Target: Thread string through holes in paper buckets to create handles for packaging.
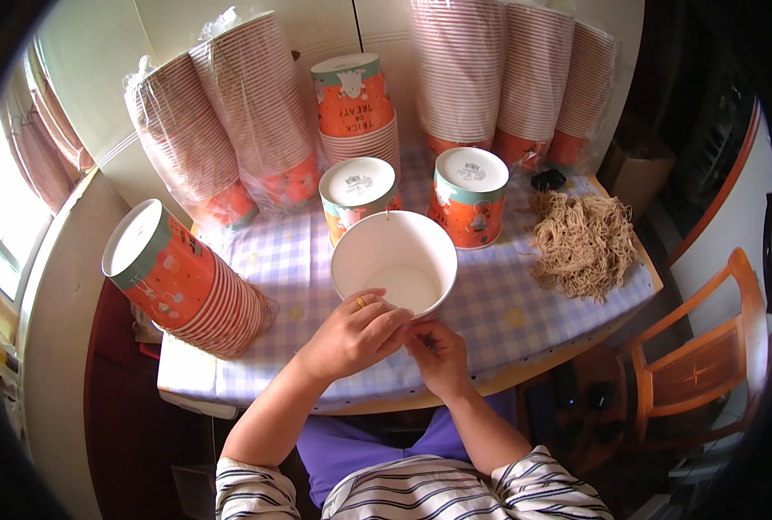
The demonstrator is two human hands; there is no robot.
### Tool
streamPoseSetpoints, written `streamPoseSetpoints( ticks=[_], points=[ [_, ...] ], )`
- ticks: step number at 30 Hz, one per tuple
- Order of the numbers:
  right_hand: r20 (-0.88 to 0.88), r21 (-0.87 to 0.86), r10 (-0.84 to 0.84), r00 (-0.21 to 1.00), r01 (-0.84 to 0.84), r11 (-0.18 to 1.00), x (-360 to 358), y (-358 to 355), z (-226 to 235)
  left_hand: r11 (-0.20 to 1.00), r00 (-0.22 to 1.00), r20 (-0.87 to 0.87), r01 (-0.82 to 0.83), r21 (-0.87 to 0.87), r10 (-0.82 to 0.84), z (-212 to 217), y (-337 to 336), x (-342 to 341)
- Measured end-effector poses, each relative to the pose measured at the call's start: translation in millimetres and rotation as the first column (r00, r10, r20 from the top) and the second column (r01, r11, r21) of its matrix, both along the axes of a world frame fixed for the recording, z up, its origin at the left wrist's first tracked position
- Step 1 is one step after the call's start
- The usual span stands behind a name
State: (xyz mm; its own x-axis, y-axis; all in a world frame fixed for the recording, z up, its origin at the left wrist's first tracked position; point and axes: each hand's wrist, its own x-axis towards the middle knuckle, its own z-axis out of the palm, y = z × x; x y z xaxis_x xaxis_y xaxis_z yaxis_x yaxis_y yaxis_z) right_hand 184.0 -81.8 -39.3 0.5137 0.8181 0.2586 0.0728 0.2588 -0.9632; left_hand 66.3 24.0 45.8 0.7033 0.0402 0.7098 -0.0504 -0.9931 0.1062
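Note:
A round paper bucket [394,246], white inside, tilts with its open mouth facing me at the middle of the table. My left hand [360,334], a ring on one finger, is closed over its near rim, fingertips inside. Just outside that rim my right hand [439,355] is pinched close to the left fingertips; what it grips is too small or hidden to make out. Behind the bucket, two orange and green printed buckets stand upside down, one at the left [358,184] and one at the right [471,198].
A heap of tan cord loops [583,245] lies on the checked tablecloth [316,347] at the right, beside a small black object [549,179]. Nested bucket stacks, several in clear plastic [256,104], line the back. Another stack [186,286] leans at the left. A wooden chair [693,364] stands right.

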Motion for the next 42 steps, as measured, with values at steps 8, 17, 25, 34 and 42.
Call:
streamPoseSetpoints(
  ticks=[8, 17, 25, 34, 42],
  points=[
    [0.093, -0.013, -0.015, 0.996, 0.017, 1.000, -0.2, -4.3, 2.2, 0.993, 0.998, -0.055, -0.045, -0.106, 0.039, 6.0, -4.1, -2.3],
    [0.204, 0.022, 0.083, 0.976, -0.089, 0.996, 9.1, -15.1, -14.4, 0.973, 0.959, -0.206, -0.216, -0.080, 0.196, 16.4, -19.8, 25.2],
    [-0.123, 0.011, -0.258, 0.958, 0.262, 0.965, 44.4, -11.2, -21.6, 0.958, 0.980, -0.015, -0.195, -0.209, 0.196, 19.1, -22.0, -4.1],
    [-0.597, -0.002, 0.264, 0.757, -0.331, 0.944, 78.7, 4.7, 14.8, 0.979, 0.976, 0.194, -0.065, -0.192, 0.103, 9.8, -23.9, -43.4],
    [0.024, 0.122, 0.343, 0.939, -0.343, 0.931, 96.1, 17.7, 111.1, 0.942, 0.849, 0.422, -0.234, -0.242, 0.319, -4.4, -20.8, -71.8]
  ],
)
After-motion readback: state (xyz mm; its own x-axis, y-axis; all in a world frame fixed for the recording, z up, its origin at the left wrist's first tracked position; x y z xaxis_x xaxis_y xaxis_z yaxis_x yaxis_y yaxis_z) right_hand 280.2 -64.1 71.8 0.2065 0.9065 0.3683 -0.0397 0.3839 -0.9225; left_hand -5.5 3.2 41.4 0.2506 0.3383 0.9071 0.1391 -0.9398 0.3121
